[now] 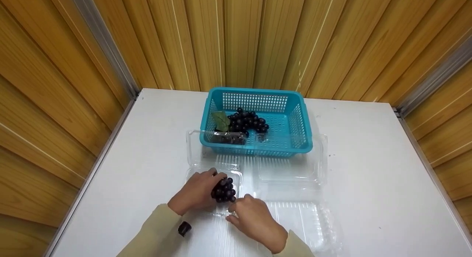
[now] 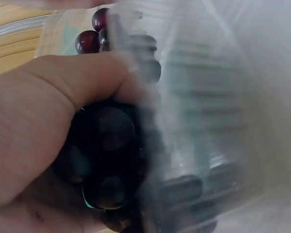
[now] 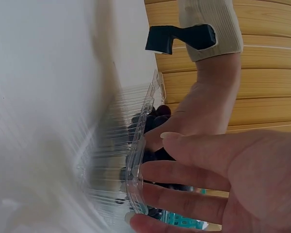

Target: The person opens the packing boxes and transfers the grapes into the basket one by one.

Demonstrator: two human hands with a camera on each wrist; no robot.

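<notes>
In the head view, my left hand (image 1: 197, 190) grips a bunch of dark purple grapes (image 1: 224, 192) low over a clear plastic clamshell box (image 1: 239, 179) whose lid stands raised behind. The left wrist view has the thumb across the grapes (image 2: 109, 131), with blurred clear plastic covering their right side. My right hand (image 1: 256, 220) is at the box's near right corner. Seen from the right wrist, its fingers (image 3: 189, 174) extend fairly straight along the box rim (image 3: 136, 165), fingertips right at the plastic. Grapes (image 3: 157, 116) show inside the box there, partly hidden by both hands.
A turquoise basket (image 1: 258, 91) stands behind the box, holding more dark grapes (image 1: 249, 121) with a green leaf (image 1: 221, 120). To the right lies another open clear box (image 1: 295, 220). Wood-patterned panels (image 1: 258, 39) border the white table (image 1: 368, 176).
</notes>
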